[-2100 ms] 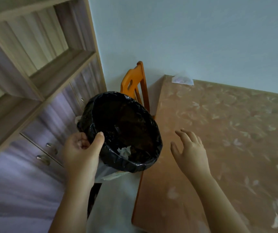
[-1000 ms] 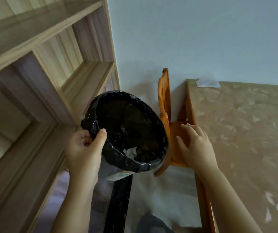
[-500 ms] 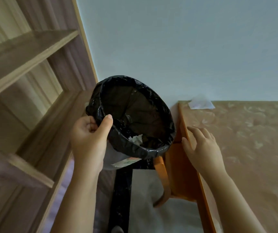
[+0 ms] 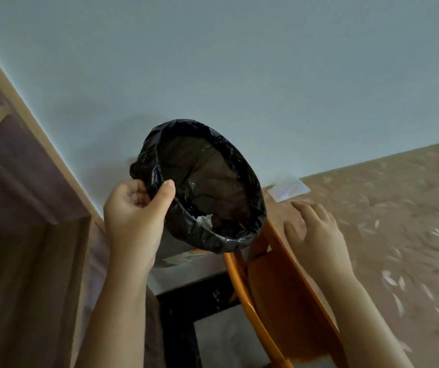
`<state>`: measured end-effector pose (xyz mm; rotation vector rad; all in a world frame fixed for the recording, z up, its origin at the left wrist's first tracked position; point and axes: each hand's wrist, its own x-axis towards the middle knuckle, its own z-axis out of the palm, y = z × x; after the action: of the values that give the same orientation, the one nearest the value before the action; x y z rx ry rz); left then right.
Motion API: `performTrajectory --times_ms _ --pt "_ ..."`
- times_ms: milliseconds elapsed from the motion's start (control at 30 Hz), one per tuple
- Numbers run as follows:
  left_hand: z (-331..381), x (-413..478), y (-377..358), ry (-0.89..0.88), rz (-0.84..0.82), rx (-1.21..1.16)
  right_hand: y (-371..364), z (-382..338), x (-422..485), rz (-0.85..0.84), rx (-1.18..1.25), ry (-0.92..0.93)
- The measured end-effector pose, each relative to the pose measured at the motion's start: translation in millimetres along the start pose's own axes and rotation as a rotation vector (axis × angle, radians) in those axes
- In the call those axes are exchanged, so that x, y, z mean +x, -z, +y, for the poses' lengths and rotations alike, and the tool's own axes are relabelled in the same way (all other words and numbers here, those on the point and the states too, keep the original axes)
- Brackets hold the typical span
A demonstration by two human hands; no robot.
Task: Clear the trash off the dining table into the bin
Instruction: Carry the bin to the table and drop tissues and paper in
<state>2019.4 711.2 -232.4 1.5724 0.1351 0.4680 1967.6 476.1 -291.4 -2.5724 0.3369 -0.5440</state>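
My left hand [image 4: 136,216] grips the near rim of a small bin [image 4: 205,187] lined with a black bag and holds it in the air, tilted toward me. A bit of white crumpled trash [image 4: 203,220] lies inside it. A flat white piece of paper [image 4: 288,188] lies on the far corner of the brown patterned dining table [image 4: 398,221], by the wall. My right hand [image 4: 316,232] hovers open over the table's left edge, fingers spread, a short way in front of the paper and holding nothing.
An orange wooden chair [image 4: 274,296] stands tucked at the table's left side, just under the bin. A wooden shelf unit [image 4: 22,208] fills the left. The pale wall [image 4: 239,62] runs behind the table.
The bin has risen and moved forward toward the table corner. My right hand has moved farther along the table edge toward the white paper. The view has tilted up.
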Motion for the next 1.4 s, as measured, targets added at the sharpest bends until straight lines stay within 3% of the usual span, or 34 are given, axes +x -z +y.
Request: performTrajectory --times_ms 233,633,1167,1400 --pt "-24 60 -46 0.069 -0.114 0.028 -22 22 40 -0.007 -0.095 -0.149" --pt "-32 106 -126 -0.054 -0.188 0.314 -86 84 150 -0.124 -0.072 -0.187" --pt "-24 100 -157 -0.084 -0.107 0.456 -153 185 249 -0.424 -0.149 -0.143" --pt "-21 99 -161 -0.055 -0.099 0.475 -177 199 277 -0.529 -0.308 -0.025"
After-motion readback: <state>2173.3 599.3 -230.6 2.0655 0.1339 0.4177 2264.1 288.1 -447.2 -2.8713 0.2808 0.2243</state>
